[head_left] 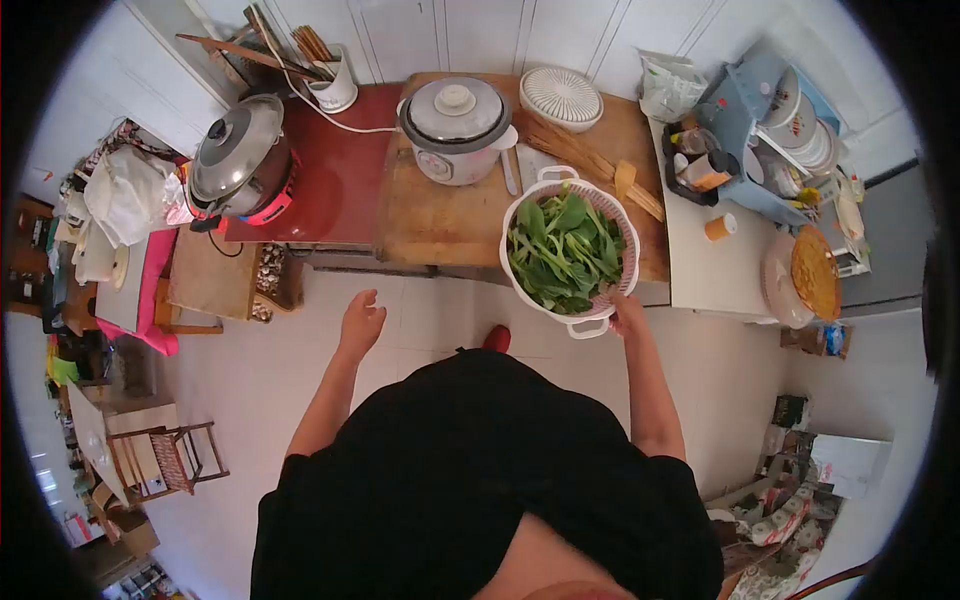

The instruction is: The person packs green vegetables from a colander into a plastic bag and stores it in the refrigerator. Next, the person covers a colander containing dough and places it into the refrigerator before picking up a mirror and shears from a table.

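Note:
A white colander [632, 262] full of leafy greens [567, 248] stands at the front edge of the wooden counter, with part of it jutting past the edge. My right hand [627, 315] grips the colander's rim at its near right side, beside the lower handle. To the left, my left hand [363, 322] hangs in the air over the floor in front of the counter, fingers loosely apart and holding nothing. Behind the colander, a knife [510, 172] lies next to a rice cooker [457, 135].
On the red tabletop [345, 180] at left stands a steel pot [240, 160] on a cooker. A white plastic basket lid [561, 97] lies at the back. At right are a blue dish rack [750, 110], an orange-labelled jar [720, 228] and a large bowl [785, 285].

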The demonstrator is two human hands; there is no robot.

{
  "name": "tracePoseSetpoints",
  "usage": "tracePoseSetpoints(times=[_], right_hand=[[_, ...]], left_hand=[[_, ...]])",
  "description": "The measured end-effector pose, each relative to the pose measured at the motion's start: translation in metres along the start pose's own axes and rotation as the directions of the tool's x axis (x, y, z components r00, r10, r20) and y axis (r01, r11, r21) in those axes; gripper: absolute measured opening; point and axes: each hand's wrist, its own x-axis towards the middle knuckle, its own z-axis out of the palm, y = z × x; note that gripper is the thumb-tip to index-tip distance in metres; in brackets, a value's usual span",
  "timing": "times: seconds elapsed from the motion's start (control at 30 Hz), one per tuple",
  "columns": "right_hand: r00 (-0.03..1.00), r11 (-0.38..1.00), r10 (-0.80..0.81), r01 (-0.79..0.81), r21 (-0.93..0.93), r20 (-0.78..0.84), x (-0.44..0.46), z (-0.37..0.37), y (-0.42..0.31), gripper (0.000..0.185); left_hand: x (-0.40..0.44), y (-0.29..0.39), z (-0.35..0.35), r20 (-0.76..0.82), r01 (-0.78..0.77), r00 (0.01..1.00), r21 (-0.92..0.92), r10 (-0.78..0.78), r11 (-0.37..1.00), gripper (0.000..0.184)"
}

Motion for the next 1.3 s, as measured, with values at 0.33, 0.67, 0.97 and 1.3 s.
tracePoseSetpoints(times=[0.33,0.67,0.97,1.3], right_hand=[[1.000,0.998,-0.008,0.008,0.056,-0.014,0.058,-0.015,-0.044,0.026],[0.955,0.958,-0.210,0.243,0.151,-0.208,0.046,0.018,-0.043,0.029],[0.858,0.818,-0.495,0.409,-0.404,-0.136,0.009,0.191,-0.147,0.041],[0.999,0.991,-0.040,0.037,0.125,0.021,0.090,0.301,-0.162,0.017]], left_hand=[[0.108,0.049,0.004,0.044,0.071,0.997,-0.155,-0.065,0.985,0.037],[0.274,0.073,-0.008,0.046,-0.043,0.997,-0.272,0.058,0.961,0.038],[0.370,0.095,-0.001,0.381,0.331,0.923,-0.729,-0.046,0.600,0.025],[0.396,0.102,-0.013,0.478,0.413,0.871,-0.584,-0.114,0.699,0.014]])
